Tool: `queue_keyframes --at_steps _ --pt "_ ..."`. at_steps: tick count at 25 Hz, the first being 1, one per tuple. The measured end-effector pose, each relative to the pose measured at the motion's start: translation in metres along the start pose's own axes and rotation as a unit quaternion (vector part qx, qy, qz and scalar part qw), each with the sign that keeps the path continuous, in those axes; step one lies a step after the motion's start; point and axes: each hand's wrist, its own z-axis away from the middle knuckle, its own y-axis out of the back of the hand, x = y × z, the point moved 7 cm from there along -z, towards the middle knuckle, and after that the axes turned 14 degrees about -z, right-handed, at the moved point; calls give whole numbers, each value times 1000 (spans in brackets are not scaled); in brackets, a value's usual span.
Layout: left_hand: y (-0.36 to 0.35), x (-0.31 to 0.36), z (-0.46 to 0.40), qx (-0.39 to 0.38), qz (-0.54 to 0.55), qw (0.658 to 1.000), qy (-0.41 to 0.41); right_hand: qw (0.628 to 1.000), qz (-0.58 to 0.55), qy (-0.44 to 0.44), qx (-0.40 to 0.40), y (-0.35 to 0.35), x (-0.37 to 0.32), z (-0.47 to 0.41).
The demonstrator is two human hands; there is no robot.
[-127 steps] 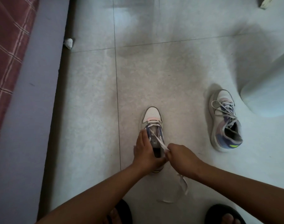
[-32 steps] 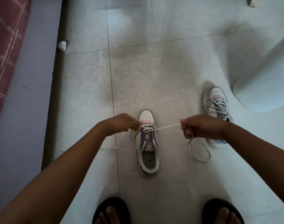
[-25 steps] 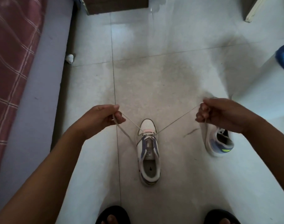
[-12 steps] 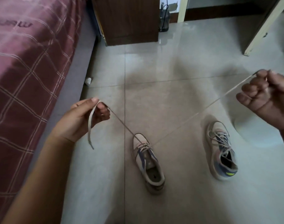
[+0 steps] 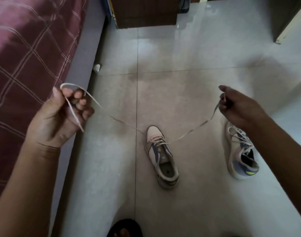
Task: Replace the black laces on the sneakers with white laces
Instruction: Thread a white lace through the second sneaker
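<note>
— How many sneakers are out?

— Two, both on the pale tiled floor. The near sneaker sits in the middle, toe pointing away, white with blue-violet side panels and a pinkish band behind the toe cap. The second sneaker stands well apart to its right, fully laced in white, with a yellow-green mark at the heel.

— And the laces?

— One flat white lace is threaded through the eyelets nearest the toe of the middle sneaker; its two ends rise off the shoe to either side.

— What are the hands doing?

— The left hand has its fingers curled round one end, which loops over the fingertips and hangs down across the palm. The right hand pinches the other end between thumb and curled fingers. Both halves sag slightly (not taut).

— Anything else around?

— A bed with a maroon checked cover runs along the left, a dark wooden cabinet stands at the far end, and one small white scrap lies by the bed base. One dark sandal with toes showing is at the bottom edge.
</note>
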Motion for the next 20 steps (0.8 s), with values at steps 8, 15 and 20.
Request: queue_keyframes --at_steps 8,15,20 --pt "73 -204 37 300 -135 878 347 945 212 -236 79 30 193 22" --pt "77 -233 22 320 -166 863 353 957 226 -147 108 30 201 8" --pt "74 -250 15 360 -103 870 321 965 207 -105 124 32 206 10"
